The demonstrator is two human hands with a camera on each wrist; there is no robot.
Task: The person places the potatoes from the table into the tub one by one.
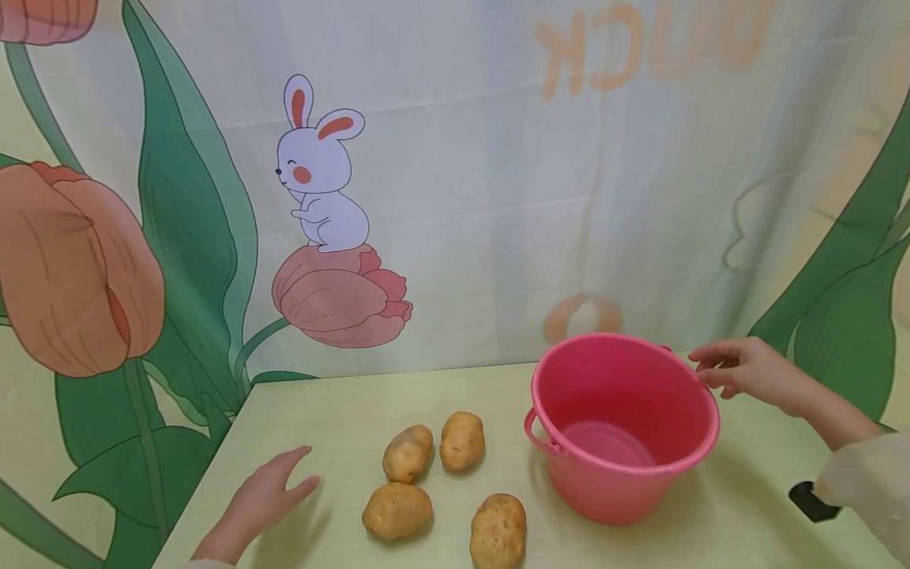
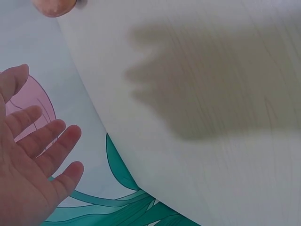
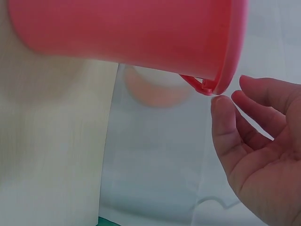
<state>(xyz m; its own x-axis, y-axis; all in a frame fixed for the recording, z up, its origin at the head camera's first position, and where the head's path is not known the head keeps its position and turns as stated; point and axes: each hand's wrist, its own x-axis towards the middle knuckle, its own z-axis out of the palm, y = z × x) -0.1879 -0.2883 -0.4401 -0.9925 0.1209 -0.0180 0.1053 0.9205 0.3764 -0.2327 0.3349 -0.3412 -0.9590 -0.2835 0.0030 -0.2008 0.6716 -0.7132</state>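
Note:
A pink plastic bucket point(image 1: 611, 490) stands upright on the table, and I see only its bare bottom inside. My right hand point(image 1: 757, 371) is at the bucket's far right rim. In the right wrist view, the fingertips of my right hand point(image 3: 263, 141) are close beside the rim of the bucket point(image 3: 141, 33), loosely bent; whether they touch it I cannot tell. My left hand point(image 1: 263, 498) hovers over the table's left part, fingers relaxed, holding nothing. To its right lie several potatoes point(image 1: 396, 511). The left wrist view shows my left hand point(image 2: 33, 150) with fingers spread.
The pale table point(image 1: 327, 411) ends at a back edge against a printed curtain point(image 1: 462, 197) with tulips and a rabbit. A small black object point(image 1: 814, 502) shows by my right sleeve point(image 1: 867, 482). The bucket's handle point(image 1: 533, 431) hangs at its left side.

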